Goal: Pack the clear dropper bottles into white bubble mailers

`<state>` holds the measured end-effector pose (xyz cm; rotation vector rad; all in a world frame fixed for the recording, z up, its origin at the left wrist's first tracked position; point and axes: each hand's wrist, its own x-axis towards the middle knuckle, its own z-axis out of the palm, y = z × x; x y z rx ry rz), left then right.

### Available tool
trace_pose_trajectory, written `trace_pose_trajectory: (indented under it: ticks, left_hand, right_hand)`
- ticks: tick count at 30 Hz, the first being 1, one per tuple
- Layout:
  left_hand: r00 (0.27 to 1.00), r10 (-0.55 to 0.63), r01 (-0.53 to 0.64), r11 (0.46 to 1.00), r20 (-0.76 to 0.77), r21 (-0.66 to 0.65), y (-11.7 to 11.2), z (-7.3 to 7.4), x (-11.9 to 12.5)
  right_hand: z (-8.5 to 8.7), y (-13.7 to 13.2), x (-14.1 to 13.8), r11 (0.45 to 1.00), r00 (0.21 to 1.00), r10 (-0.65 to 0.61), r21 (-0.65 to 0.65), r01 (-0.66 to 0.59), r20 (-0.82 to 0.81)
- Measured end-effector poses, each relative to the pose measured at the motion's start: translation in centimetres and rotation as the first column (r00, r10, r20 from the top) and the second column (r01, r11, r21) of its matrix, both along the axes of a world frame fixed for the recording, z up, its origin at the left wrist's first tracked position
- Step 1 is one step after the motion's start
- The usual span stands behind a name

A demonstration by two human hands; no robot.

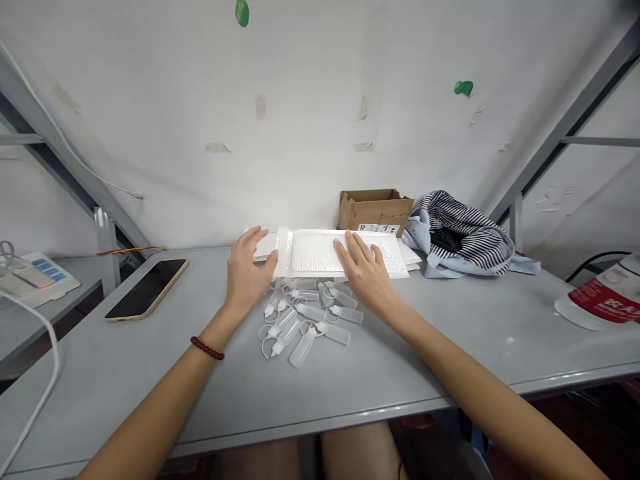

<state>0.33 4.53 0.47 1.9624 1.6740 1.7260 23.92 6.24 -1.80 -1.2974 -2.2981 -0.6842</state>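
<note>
A white bubble mailer [315, 253] lies across other flat white mailers at the back of the grey table. My right hand [364, 267] rests on its right half with the fingers stretched out flat. At the mailer's left end, my left hand [249, 267] is held with thumb and fingers apart, close to the flap; whether the thumb touches it I cannot tell. Just in front of the mailer lies a loose pile of several small clear squeeze bottles [303, 347] with white caps and looped straps. The mailer and my hands hide part of the pile.
On the left of the table [400, 360] lies a phone [147, 290]. Behind the mailers stand an open cardboard box [375, 210] and a striped, light-blue cloth bag [460, 233]. A white container with a red label [607, 293] is at the right edge. A white cable [50, 360] hangs at left.
</note>
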Motion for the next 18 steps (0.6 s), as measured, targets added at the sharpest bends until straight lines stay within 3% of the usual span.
trace_pose_trajectory:
  ticks: [1, 3, 5, 6, 9, 14, 18]
  left_hand:
    - [0.982, -0.045, 0.071, 0.988, 0.184, -0.139, 0.1, 0.1, -0.5]
    - [0.866, -0.128, 0.313, 0.893, 0.484, -0.324, 0.2, 0.4, -1.1]
    - [0.761, -0.173, 0.484, 0.793, 0.625, -0.370, 0.0, 0.7, -1.1]
    - [0.740, -0.184, 0.516, 0.771, 0.647, -0.372, -0.2, 0.8, -0.9]
    - [0.771, -0.177, 0.490, 0.779, 0.612, -0.392, -0.7, 0.8, -0.2]
    - [0.900, -0.174, 0.350, 0.836, 0.401, -0.422, -0.8, 0.0, 0.5]
    - [0.927, -0.169, 0.307, 0.856, 0.336, -0.416, -0.8, -0.6, 0.9]
  right_hand:
    - [0.0, 0.0, 0.0, 1.000, 1.000, 0.004, 0.002, -0.004, 0.005]
    - [-0.1, 0.0, -0.1, 1.000, 1.000, 0.012, 0.005, -0.012, 0.003]
    - [-0.3, -0.1, -0.3, 1.000, 1.000, 0.016, 0.001, -0.016, -0.009]
    - [-0.3, -0.1, -0.4, 1.000, 1.000, 0.017, -0.005, -0.017, -0.014]
    - [-0.5, -0.1, -0.5, 1.000, 1.000, 0.020, -0.020, -0.020, -0.013]
    - [-0.7, -0.1, -0.6, 0.999, 1.000, 0.019, -0.028, -0.019, 0.003]
    - [-0.6, -0.5, -0.9, 0.999, 0.999, 0.034, -0.004, -0.034, 0.017]
